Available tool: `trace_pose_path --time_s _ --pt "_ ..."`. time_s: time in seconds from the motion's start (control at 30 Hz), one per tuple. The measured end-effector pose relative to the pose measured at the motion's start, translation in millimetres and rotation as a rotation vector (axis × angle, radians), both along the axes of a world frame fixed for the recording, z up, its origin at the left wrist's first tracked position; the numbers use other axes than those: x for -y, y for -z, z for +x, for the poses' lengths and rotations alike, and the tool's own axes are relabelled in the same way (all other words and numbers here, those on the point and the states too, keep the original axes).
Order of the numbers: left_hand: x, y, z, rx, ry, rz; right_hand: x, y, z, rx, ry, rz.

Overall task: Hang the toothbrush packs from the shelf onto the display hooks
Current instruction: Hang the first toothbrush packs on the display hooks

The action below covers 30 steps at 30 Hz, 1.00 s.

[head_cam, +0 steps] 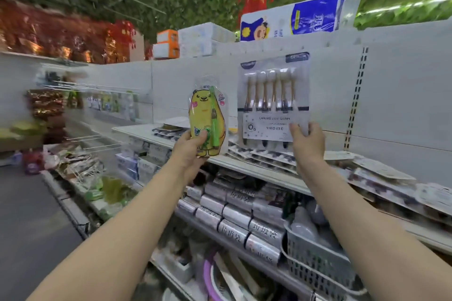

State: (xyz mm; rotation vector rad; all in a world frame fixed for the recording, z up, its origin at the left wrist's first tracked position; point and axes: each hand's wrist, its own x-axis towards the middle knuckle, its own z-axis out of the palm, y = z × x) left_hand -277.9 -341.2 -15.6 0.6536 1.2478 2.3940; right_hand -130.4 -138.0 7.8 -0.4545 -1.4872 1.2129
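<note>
My left hand (188,148) grips the bottom of a yellow bear-shaped pack (208,115) with a green child's toothbrush, held upright in front of the white back panel. My right hand (307,140) pinches the lower right corner of a large clear pack (272,95) holding several white toothbrushes, raised against the panel. More flat toothbrush packs (264,154) lie stacked on the white shelf (244,165) just below both hands. Display hooks (90,87) stick out of the panel far to the left, blurred, some with small packs hanging.
Silver boxed rolls (244,217) fill the shelf below, beside a grey plastic basket (318,259). Tissue packs (293,17) stand on top of the unit. A slotted upright (354,95) runs down the panel at right. The aisle floor (29,215) lies to the left.
</note>
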Motion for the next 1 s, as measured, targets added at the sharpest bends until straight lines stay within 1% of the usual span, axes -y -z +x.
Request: trace_pose_path --time_s 0.07,0.27,0.57,0.77,0.9,1.0 --pt "38 7 -31 0.004 -0.022 -0.010 33 10 -39 -0.033 -0.077 -0.052" --pt "140 27 -118 0.043 -0.063 -0.036 117 38 -146 -0.007 -0.191 -0.123" --pt "252 50 -260 0.074 -0.158 -0.054 213 45 -311 -0.027 -0.331 -0.104" --pt "319 51 -400 0.048 -0.240 -0.075 261 47 -462 -0.069 -0.424 -0.140" --pt "355 31 -496 0.042 -0.278 -0.111 297 36 -565 -0.084 -0.496 -0.185" --pt "380 21 -564 0.025 -0.303 -0.125 323 26 -631 -0.078 -0.516 -0.167"
